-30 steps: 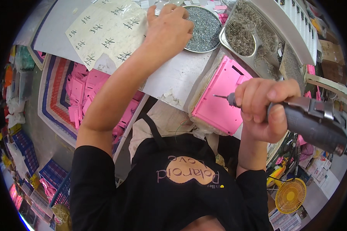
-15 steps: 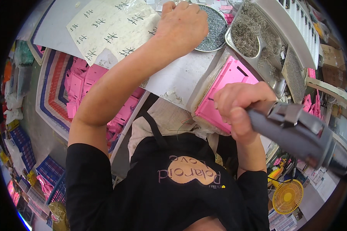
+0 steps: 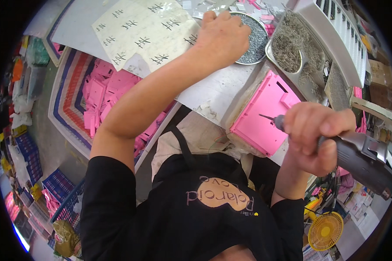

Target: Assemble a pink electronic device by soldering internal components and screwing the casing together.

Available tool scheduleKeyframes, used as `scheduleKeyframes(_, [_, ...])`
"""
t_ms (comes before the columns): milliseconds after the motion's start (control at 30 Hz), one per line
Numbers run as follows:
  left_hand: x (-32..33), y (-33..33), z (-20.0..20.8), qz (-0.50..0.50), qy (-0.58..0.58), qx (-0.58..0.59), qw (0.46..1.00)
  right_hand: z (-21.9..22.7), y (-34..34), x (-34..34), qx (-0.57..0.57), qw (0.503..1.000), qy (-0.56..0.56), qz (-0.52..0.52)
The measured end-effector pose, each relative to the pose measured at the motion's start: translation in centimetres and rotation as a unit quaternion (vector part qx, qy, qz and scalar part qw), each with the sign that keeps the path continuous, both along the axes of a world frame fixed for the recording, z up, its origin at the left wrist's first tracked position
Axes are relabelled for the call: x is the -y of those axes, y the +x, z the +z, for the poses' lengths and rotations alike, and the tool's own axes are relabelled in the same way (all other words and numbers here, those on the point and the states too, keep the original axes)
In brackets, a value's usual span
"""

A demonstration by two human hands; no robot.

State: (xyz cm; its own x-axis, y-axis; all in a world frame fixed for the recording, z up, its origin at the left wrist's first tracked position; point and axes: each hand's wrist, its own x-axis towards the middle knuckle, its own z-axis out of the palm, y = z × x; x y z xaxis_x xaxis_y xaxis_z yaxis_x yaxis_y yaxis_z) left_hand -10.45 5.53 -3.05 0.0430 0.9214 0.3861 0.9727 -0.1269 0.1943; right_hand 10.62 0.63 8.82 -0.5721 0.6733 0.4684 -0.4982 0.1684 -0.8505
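Note:
My right hand (image 3: pixel 318 135) is wrapped round a grey electric screwdriver (image 3: pixel 361 158). Its thin dark bit points left, over a pink plastic panel (image 3: pixel 263 115) with raised edges and slots; whether the tip touches the panel I cannot tell. That panel rests on a wrapped block at the table's near edge. My left hand (image 3: pixel 224 41) reaches across the table to a round metal dish (image 3: pixel 265 48) of small grey screws. Its fingers are curled at the dish's left side, the fingertips hidden, so anything pinched in them does not show.
Right of the dish stands a metal tray (image 3: pixel 268 51) of small springs, beside a white slotted housing (image 3: pixel 335 39). A marked pale sheet (image 3: pixel 144 32) lies on the table at left. A striped sack (image 3: pixel 65 93) below holds pink parts. A yellow fan (image 3: pixel 325 230) sits lower right.
My right hand and the screwdriver have moved right, uncovering the bit and more of the pink panel. The view has shifted slightly; my left hand stays at the screw dish.

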Motion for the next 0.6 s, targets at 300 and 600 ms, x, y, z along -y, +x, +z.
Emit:
scheduleKeyframes(300, [10.5,2.2,3.3,-0.254,-0.005,0.335,0.907,1.4,2.2,0.8,-0.021,0.999,0.020,-0.015])
scheduleKeyframes(600, [14.3,3.9,2.6,-0.258,0.039,0.393,0.882,1.8,1.3,2.2,0.031,0.999,0.011,0.023])
